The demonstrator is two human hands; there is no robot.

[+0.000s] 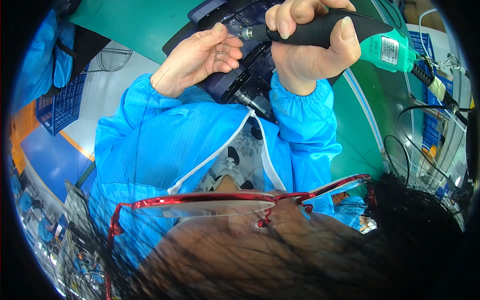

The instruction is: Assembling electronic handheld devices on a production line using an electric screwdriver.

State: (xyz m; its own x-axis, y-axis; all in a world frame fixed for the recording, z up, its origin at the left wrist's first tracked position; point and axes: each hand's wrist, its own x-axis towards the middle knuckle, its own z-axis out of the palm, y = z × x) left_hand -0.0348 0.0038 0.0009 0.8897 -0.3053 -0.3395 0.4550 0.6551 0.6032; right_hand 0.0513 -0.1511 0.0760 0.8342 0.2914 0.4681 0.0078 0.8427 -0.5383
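My right hand is wrapped around an electric screwdriver with a black grip and a green rear end, held roughly level. Its metal chuck and thin bit point left, toward the fingertips of my left hand. That hand is palm up with curled fingers, and several small metal screws lie against them. Thumb and forefinger come together close to the bit's tip; whether a screw sits on the tip is too small to tell. Beneath both hands is a dark blue-black device with its inner parts exposed, partly covered by my hands and sleeves.
The device stands on a green work surface. A black cable leaves the screwdriver's rear toward hanging wires and a metal frame at the right. On the left are a blue plastic crate and a bent wire rack.
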